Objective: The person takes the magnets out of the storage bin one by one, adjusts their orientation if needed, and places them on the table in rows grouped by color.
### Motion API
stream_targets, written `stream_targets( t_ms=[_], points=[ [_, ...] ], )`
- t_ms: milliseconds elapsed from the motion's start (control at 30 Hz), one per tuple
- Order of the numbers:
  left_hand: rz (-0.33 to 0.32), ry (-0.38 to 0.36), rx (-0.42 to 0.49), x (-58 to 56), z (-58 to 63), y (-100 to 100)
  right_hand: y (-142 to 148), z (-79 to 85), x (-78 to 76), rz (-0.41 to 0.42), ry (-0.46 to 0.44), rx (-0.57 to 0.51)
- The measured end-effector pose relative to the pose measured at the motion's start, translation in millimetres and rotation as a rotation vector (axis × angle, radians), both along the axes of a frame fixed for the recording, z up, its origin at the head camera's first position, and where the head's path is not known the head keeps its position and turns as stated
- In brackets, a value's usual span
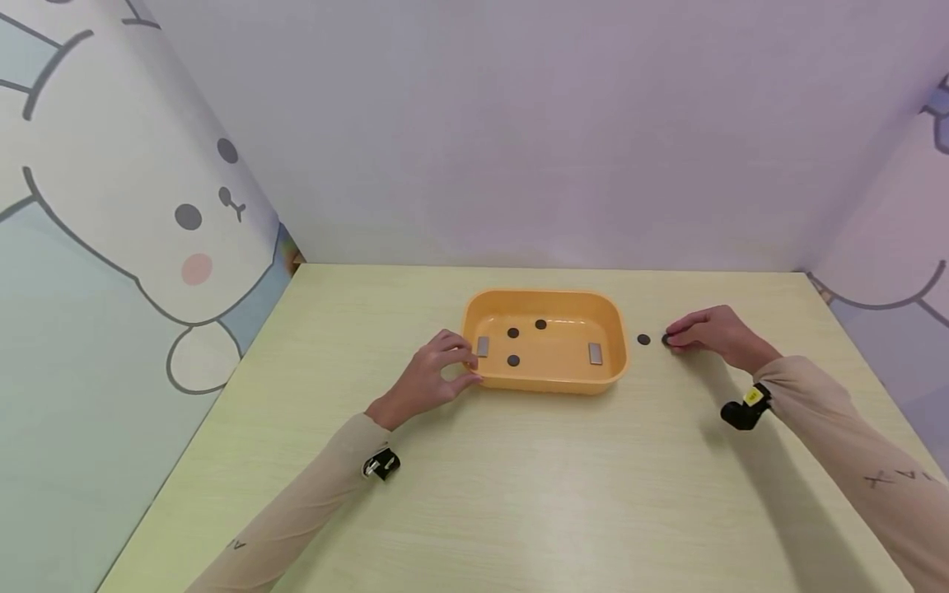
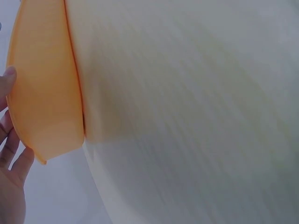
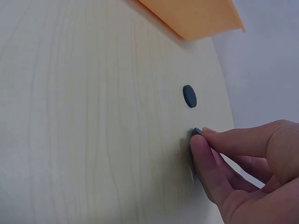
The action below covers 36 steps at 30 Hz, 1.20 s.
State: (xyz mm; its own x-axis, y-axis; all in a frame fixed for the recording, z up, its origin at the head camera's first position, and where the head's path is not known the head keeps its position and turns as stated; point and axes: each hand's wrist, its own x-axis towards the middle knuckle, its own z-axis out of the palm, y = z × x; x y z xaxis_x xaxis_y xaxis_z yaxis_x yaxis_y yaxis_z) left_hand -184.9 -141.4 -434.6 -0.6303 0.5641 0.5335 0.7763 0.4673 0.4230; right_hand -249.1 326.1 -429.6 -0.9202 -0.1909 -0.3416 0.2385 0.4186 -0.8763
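An orange plastic tray (image 1: 549, 385) with rounded corners sits on the table. My left hand (image 1: 437, 371) holds its left front corner, thumb and fingers at the rim; the left wrist view shows the tray's outer wall (image 2: 46, 93) beside those fingers. To the tray's right, my right hand (image 1: 715, 333) pinches a small black disc (image 3: 196, 131) at the table surface, mostly hidden by thumb and fingertips. A second black disc (image 3: 189, 96) lies flat between that hand and the tray.
Inside the tray are three black discs, one a dark disc (image 1: 513, 361) near the front, plus a grey rectangle (image 1: 483, 347) at the left and another grey rectangle (image 1: 596, 354) at the right. Behind the pale wooden table (image 1: 519, 478) rises a plain wall (image 1: 519, 148).
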Motion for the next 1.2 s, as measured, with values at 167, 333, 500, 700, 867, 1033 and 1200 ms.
stream_targets(
  t_ms=[167, 333, 500, 700, 867, 1033, 1200],
  points=[
    [0.001, 0.002, 0.004, 0.2, -0.2, 0, -4, 0.3, -0.9, -0.003, 0.034, 0.048],
    [0.005, 0.006, 0.004, 0.1, -0.5, 0, -11, 5.7, 1.3, 0.017, 0.074, 0.169],
    [0.005, 0.011, 0.005, 0.3, 0.2, 0, -14, 5.5, 1.8, 0.017, 0.113, 0.217],
    [0.001, 0.017, 0.009, 0.5, 0.3, 0, -17, 3.7, 2.4, 0.007, 0.155, 0.254],
    [0.001, 0.009, 0.006, 0.6, 0.2, 0, -23, 5.5, 2.5, 0.035, 0.221, 0.389],
    [0.004, 0.007, 0.002, 0.5, -0.1, 0, -25, 4.8, 1.2, 0.064, 0.268, 0.473],
    [0.004, 0.013, -0.001, 0.6, 0.1, 0, -24, 1.8, 0.0, 0.079, 0.278, 0.478]
  ],
)
